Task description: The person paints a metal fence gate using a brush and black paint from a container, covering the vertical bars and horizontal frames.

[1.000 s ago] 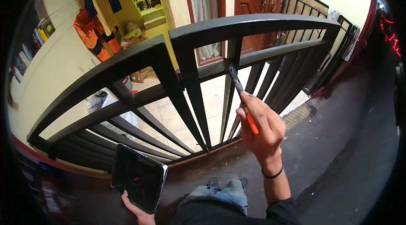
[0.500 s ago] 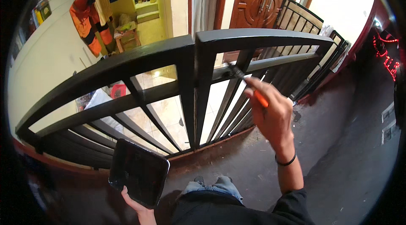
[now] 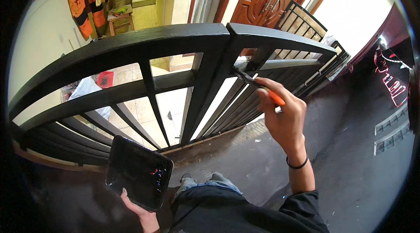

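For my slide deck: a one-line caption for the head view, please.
Right hand touches an orange-handled brush to a black metal gate; left hand holds a black paint tray.

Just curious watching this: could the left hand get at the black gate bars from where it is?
Probably not readily: the left hand sits low, gripping the black paint tray from beneath, apart from the gate.

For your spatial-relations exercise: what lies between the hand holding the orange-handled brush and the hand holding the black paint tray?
In the head view, between right hand and left hand lie bare dark pavement and the person's jeans-clad knees.
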Demonstrator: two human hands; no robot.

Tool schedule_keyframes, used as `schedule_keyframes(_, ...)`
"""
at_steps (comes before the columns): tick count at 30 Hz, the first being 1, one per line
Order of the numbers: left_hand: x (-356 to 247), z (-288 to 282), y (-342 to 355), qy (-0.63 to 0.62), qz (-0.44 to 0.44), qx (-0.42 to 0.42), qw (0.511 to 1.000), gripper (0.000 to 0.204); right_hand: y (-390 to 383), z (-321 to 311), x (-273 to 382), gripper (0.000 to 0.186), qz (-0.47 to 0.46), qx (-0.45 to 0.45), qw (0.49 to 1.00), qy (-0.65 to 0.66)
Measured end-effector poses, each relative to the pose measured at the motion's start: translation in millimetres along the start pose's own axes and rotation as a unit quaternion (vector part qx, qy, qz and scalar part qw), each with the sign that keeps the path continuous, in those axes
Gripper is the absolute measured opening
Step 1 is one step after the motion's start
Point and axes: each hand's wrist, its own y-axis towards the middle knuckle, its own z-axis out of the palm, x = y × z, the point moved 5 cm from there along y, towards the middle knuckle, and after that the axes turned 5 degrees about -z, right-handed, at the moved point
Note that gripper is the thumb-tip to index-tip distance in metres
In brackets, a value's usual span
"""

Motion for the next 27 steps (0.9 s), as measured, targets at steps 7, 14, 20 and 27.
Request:
schedule_keyframes(7,-3.7,-10.7,6.4,0.034,-0.005,-0.008,0.999,0.067,-15.7,-4.6,-25.2,0.019,0.059,-0.032,0.997,-0.046)
schedule_keyframes(14,-5.5,-8.3,2.6,0.042,-0.002,-0.04,0.998,0.066,-51.3,-32.3,-21.0,0.02,0.117,-0.102,0.985,-0.081)
schedule_keyframes(20,14.5,-7.8,1.5,0.076,-0.013,-0.021,0.997,0.065,-76.9,-25.7,-84.6,0.021,0.105,-0.146,0.979,0.095)
schedule_keyframes(27,36.9,4.3,-19.8,0.101,0.004,-0.021,0.995,0.065,-103.5,-34.6,-129.0,0.019,0.088,-0.269,0.957,-0.058)
